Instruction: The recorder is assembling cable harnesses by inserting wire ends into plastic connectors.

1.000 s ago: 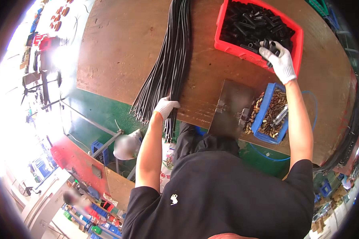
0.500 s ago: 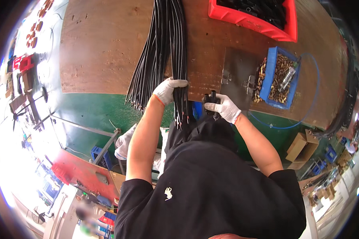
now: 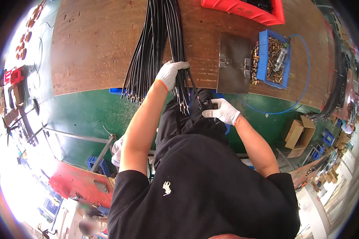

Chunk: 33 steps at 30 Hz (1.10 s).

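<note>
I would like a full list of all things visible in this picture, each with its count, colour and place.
black hoses: one large bundle, black, on the table, ends hanging over its near edge
wooden table: one, brown, top of view
red bin: one, red, far table edge
blue bin: one, blue, full of brass fittings, right on table
metal plate: one, grey, beside blue bin
blue tube: one, thin, curving off the table's right side
cardboard box: one, brown, floor right
black sleeve parts: few, black, in right hand
left hand: white glove, grip on hoses
right hand: white glove, below table edge
</note>
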Each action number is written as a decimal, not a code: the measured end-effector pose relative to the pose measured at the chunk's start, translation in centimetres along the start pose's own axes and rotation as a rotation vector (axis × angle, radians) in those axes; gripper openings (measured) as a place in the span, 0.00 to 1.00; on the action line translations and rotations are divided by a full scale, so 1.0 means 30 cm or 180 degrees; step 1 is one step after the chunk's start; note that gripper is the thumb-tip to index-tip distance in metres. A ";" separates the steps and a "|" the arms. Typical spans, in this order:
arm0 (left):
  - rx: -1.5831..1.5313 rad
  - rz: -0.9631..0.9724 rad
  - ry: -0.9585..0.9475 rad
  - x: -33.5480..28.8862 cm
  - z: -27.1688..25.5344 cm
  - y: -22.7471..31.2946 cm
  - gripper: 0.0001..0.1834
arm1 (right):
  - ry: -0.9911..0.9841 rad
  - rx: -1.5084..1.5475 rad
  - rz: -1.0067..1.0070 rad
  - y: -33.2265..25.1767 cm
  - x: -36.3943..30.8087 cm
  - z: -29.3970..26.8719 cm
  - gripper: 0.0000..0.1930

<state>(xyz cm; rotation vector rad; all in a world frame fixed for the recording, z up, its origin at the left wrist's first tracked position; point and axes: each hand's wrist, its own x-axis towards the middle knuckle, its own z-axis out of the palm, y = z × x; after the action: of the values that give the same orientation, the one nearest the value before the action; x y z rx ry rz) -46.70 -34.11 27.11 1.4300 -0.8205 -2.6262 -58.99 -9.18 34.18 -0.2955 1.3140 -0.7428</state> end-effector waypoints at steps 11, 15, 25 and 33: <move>0.0093 0.0115 -0.0016 0.002 -0.004 0.006 0.09 | 0.0221 0.0242 0.0176 0.019 0.056 0.011 0.19; 0.0237 -0.0082 0.0009 0.012 0.015 0.023 0.11 | 0.0196 0.0052 0.0052 0.016 0.149 -0.007 0.19; 0.0125 -0.0131 0.0382 0.005 -0.021 0.026 0.14 | 0.0355 0.0408 -0.0164 -0.156 0.498 -0.090 0.18; -0.0073 -0.0235 0.0280 -0.028 -0.085 0.040 0.11 | 0.1002 -0.1428 -0.0261 -0.322 0.557 -0.129 0.36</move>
<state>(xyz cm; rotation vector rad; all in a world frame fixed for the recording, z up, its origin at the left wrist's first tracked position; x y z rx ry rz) -44.44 -36.01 27.21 1.5868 -0.7402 -2.5941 -64.61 -26.24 26.12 -0.6130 1.7760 -0.5699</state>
